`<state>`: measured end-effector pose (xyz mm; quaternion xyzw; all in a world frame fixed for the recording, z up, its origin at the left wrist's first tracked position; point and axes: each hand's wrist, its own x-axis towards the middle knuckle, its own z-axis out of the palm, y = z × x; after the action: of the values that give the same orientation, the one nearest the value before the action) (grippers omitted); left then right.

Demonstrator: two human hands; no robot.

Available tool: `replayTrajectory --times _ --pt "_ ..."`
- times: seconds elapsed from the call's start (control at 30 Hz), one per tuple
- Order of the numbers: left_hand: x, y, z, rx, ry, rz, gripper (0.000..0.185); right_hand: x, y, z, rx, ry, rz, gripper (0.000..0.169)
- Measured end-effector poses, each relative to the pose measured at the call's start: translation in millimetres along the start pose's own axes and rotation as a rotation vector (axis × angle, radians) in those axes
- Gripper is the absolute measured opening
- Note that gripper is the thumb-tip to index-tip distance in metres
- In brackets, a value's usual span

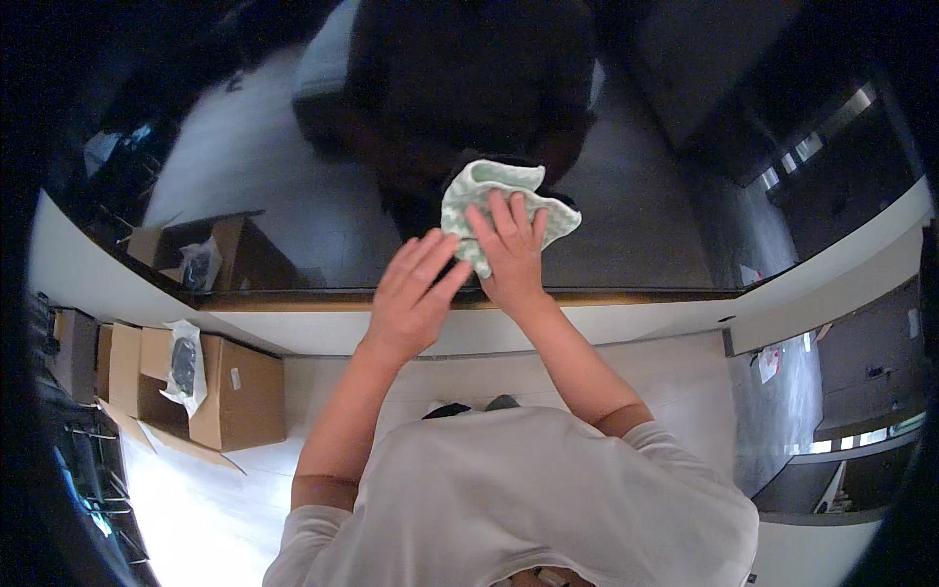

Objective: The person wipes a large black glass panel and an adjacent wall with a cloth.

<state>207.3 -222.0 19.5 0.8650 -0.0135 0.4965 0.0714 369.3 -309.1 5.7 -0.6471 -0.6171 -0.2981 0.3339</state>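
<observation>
A green-and-white patterned cloth (469, 202) lies bunched against a glossy black panel (330, 249), one edge of it folded over at the top. My right hand (513, 253) is spread on the cloth and presses it to the panel. Just left of it is my left hand (414, 297), its thumb apart from the fingers. The left fingertips reach the cloth's left edge; whether they touch it or the panel I cannot tell. Along the panel's bottom runs a narrow brown edge (293, 301), close under both hands.
An opened cardboard box (249, 396) with a plastic-wrapped dark item (187, 370) on it stands on the floor at left. The panel mirrors the box and the room. A pale wall (264, 326) sits below the panel; dark cabinetry (866, 367) is at right.
</observation>
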Motion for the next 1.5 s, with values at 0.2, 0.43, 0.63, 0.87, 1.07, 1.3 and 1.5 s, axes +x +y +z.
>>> replayTrajectory --times 0.2,0.43,0.63,0.87,1.07,1.3,1.5 --pt "43 13 30 -0.130 0.092 0.087 0.035 25 -13 -19 0.093 0.010 0.142 0.068" --pt "19 17 62 0.154 0.099 -0.063 0.056 27 4 -78 0.302 -0.161 0.022 0.052" --pt "73 26 91 0.395 0.212 -0.039 0.067 37 8 -97 0.350 0.155 0.194 0.039" --pt "45 -28 52 0.571 0.270 -0.150 0.061 52 34 -118 -0.132 0.261 -0.096 0.047" --pt "-44 0 134 0.422 -0.092 -0.181 0.055 70 46 -114 -0.218 0.175 -0.054 0.055" --pt "-31 -28 97 0.505 0.077 -0.379 0.076 68 51 -110 -0.229 0.159 -0.031 0.056" --pt "15 -17 77 0.365 0.463 -0.541 0.078 67 55 -109 -0.195 0.173 -0.045 0.057"
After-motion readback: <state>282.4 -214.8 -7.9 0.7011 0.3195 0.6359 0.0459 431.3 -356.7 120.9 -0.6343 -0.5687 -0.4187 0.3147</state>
